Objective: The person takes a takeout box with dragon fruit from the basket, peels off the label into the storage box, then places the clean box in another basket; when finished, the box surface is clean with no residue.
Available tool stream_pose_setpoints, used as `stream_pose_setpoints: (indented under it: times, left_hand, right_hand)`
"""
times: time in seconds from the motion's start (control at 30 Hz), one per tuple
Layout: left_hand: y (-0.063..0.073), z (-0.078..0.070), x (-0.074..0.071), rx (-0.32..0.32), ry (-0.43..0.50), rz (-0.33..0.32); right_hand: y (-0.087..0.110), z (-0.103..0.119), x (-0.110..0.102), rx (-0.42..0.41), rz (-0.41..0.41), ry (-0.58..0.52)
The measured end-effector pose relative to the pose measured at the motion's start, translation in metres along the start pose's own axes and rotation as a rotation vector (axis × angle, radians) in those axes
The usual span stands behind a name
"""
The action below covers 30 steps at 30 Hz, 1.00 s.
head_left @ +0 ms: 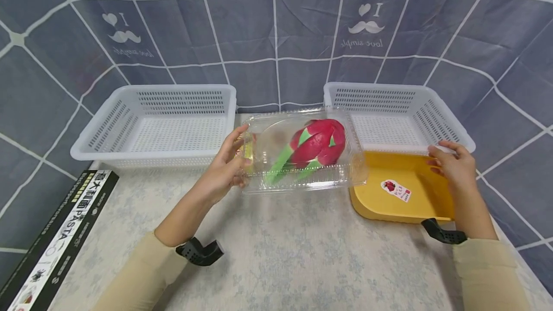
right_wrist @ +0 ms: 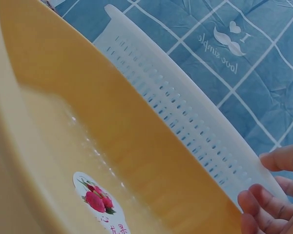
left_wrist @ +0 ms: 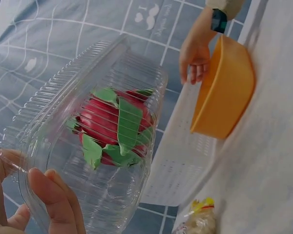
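Observation:
My left hand (head_left: 222, 169) grips one end of a clear plastic clamshell box (head_left: 276, 184), thumb and fingers on its rim. Inside the box lies a pink-red dragon fruit (head_left: 321, 143) with green leaf tips, also plain in the left wrist view. The box is held tilted above the table. On the right, my right hand (head_left: 458, 167) is at the front rim of the right white basket (head_left: 449, 119), with thumb and fingers to either side of that rim. Just under this hand stands a yellow bin (head_left: 402, 212) with a dragon fruit sticker (head_left: 395, 190) inside.
Another white slotted basket (head_left: 198, 160) stands at the back left. A long black-and-white pasta box (head_left: 65, 234) lies along the left edge. Low in the left wrist view is a clear bag of pale pieces (left_wrist: 200, 222). Behind everything hangs a blue-grey checked curtain (head_left: 250, 28).

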<state>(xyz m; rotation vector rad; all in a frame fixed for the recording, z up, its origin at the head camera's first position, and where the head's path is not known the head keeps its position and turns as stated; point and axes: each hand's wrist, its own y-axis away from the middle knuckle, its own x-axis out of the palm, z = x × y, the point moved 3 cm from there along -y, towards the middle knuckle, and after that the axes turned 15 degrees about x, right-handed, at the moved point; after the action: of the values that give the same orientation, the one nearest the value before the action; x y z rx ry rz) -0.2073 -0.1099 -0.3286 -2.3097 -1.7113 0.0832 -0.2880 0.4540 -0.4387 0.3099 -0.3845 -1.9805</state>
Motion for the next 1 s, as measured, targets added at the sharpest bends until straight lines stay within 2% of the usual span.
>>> stream_pose_setpoints:
  times: [0.3, 0.53, 0.7, 0.83, 1.0]
  left_hand:
    - [-0.038, 0.005, 0.019, -0.038, 0.078, -0.05]
    - [-0.069, 0.006, 0.032, -0.034, 0.058, -0.036]
    - [-0.09, 0.008, 0.043, -0.062, 0.078, -0.032]
    - [-0.106, 0.01, 0.051, -0.062, 0.099, -0.034]
    - [-0.127, 0.017, 0.065, -0.045, 0.134, -0.044]
  right_hand:
    - [0.057, 0.025, 0.024, 0.031, -0.017, 0.025]
    - [0.052, 0.023, 0.02, 0.026, -0.023, 0.048]
    - [0.066, 0.031, 0.027, 0.022, -0.003, 0.048]
    - [0.078, 0.036, 0.033, 0.026, -0.018, 0.055]
    - [0.08, 0.036, 0.032, 0.026, -0.029, 0.041]
